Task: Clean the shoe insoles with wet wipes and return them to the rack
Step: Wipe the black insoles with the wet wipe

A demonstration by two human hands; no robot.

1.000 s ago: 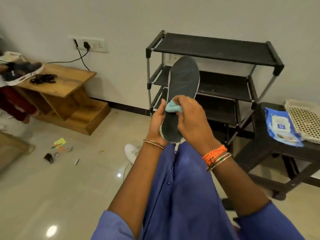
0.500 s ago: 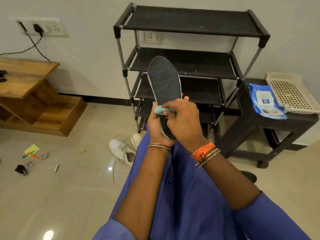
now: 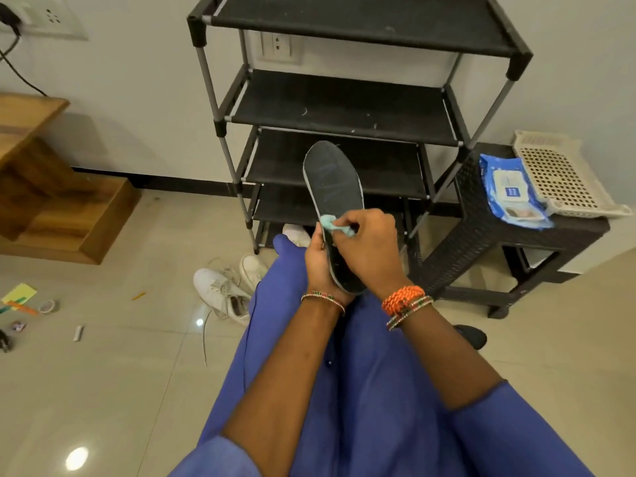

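Note:
A dark insole (image 3: 333, 182) with a pale edge stands nearly upright above my lap, toe end up. My left hand (image 3: 318, 261) grips its lower half from the left side. My right hand (image 3: 370, 251) pinches a crumpled pale-green wet wipe (image 3: 331, 224) and presses it against the insole's middle. The heel end is hidden behind my hands. Behind the insole stands the black shoe rack (image 3: 344, 108) with several bare shelves.
A blue wet-wipe pack (image 3: 512, 192) and a cream perforated tray (image 3: 561, 175) lie on a dark wicker stool (image 3: 481, 242) to the right. White sneakers (image 3: 223, 290) sit on the floor by my knee. A wooden stand (image 3: 51, 201) and small litter are at the left.
The view has tilted down and turned right. My hands kept rubbing the insole, and the wipe sits at about the same mid-insole spot.

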